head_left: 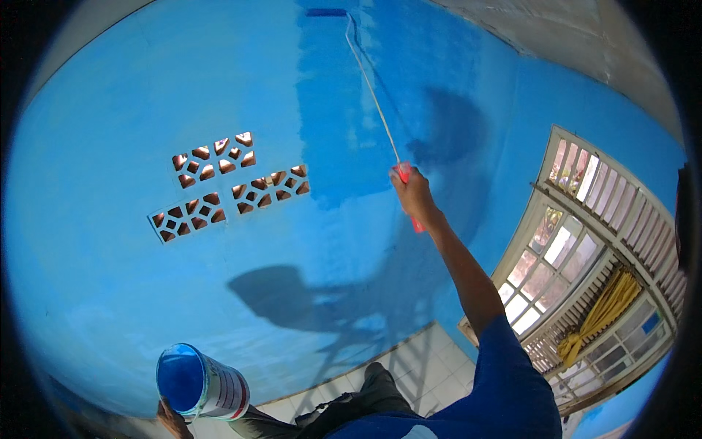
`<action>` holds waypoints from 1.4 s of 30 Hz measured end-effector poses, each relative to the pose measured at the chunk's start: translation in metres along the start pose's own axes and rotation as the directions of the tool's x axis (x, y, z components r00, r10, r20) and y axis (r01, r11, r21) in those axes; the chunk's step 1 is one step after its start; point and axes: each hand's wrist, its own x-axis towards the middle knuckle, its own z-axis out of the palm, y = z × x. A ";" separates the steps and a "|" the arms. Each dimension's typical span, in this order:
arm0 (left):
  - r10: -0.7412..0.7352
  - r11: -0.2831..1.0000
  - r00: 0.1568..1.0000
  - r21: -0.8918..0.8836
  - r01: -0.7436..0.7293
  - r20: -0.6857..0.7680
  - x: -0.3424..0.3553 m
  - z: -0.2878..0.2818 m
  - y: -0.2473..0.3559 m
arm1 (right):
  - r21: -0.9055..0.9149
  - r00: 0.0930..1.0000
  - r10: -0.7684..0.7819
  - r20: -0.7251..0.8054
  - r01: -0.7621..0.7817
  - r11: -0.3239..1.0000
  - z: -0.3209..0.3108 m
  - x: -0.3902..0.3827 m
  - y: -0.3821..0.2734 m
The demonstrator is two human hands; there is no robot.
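My right hand (pixel 413 192) is wrapped round the red handle of a paint roller (pixel 376 102), my arm stretched up and forward. The roller's long, thin metal rod runs up to a blue roller head (pixel 326 12), which lies against the wall (pixel 110 183) near the ceiling. Below and beside the head is a darker blue painted patch (pixel 333 132). At the lower left, my left hand (pixel 173 420) grips the side of a white paint bucket (pixel 225 391), which is tilted, with blue paint (pixel 180 379) showing inside. Part of that hand is hidden behind the bucket.
Patterned vent blocks (pixel 214 159) are set in the wall at left of centre. On the right are louvred, paned windows (pixel 563 249) with a bunched yellow curtain (pixel 601 314). My shadow falls across the wall. Below lie white floor tiles (pixel 431 366). A pale ceiling (pixel 585 36) slopes above.
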 end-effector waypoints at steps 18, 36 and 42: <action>0.121 0.993 0.988 0.019 -0.120 -0.091 0.015 -0.003 -0.022 | -0.079 0.998 0.018 -0.053 -0.022 0.997 0.027 -0.026 0.002; 0.153 0.987 0.986 -0.031 -0.156 -0.065 0.011 0.001 -0.024 | -0.056 0.996 0.090 -0.005 -0.091 0.994 0.053 -0.089 0.037; 0.187 0.981 0.982 0.054 -0.186 -0.017 0.007 -0.003 -0.016 | -0.067 0.997 0.068 -0.022 -0.069 0.995 0.082 -0.139 0.080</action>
